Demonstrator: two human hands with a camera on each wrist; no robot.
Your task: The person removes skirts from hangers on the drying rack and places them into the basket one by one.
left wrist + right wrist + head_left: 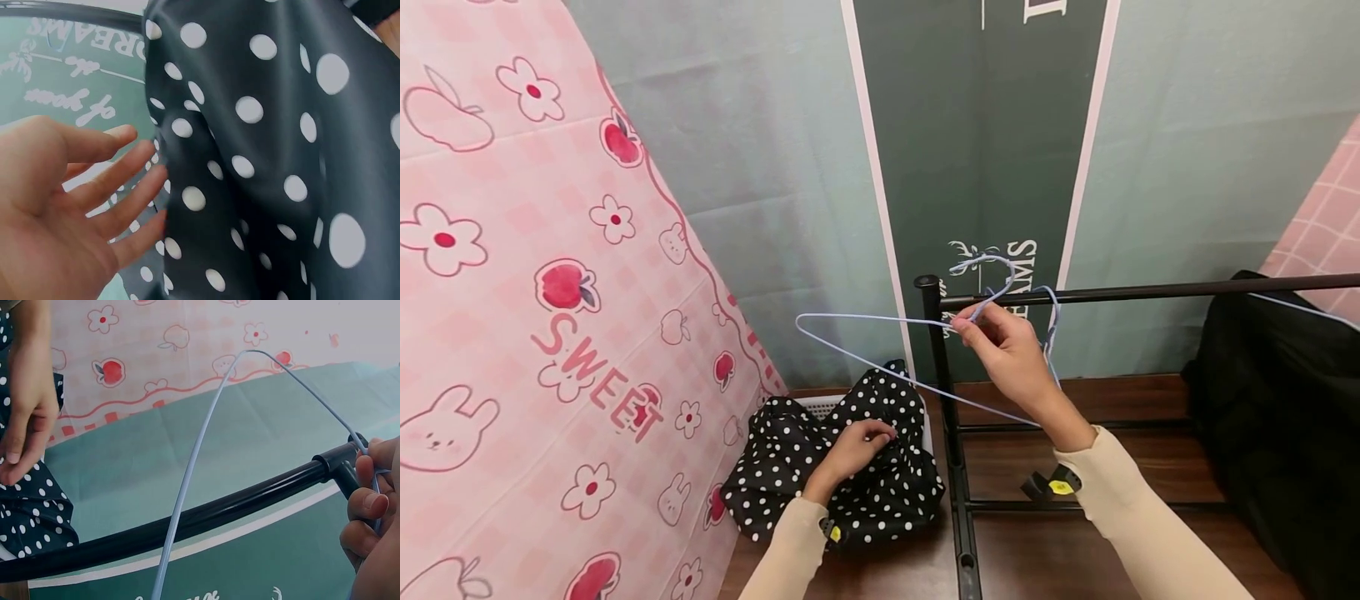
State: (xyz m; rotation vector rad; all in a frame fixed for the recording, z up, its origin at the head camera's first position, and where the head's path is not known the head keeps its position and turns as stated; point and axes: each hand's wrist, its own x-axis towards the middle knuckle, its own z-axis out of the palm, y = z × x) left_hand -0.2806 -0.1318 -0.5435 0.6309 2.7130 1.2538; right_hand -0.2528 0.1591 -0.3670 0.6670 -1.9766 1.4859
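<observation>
In the head view my right hand (1011, 354) pinches a light blue wire hanger (865, 317) at the base of its hook, near the top of the rack's end post. The hanger's triangle stretches leftward, and its hook points up. The right wrist view shows thumb and fingers curled on the hanger wire (194, 450). My left hand (853, 450) is over black cloth with white polka dots (790, 442), heaped in a white basket (820, 406). The left wrist view shows that hand (81, 200) with its fingers extended beside the dotted cloth (250, 144), nothing gripped.
A black metal rack (1120, 292) has its end post beside the basket. Another light blue hanger (1051, 321) hangs on its bar behind my right hand. Black fabric (1262, 433) hangs farther right. A pink printed sheet (550, 333) covers the left side.
</observation>
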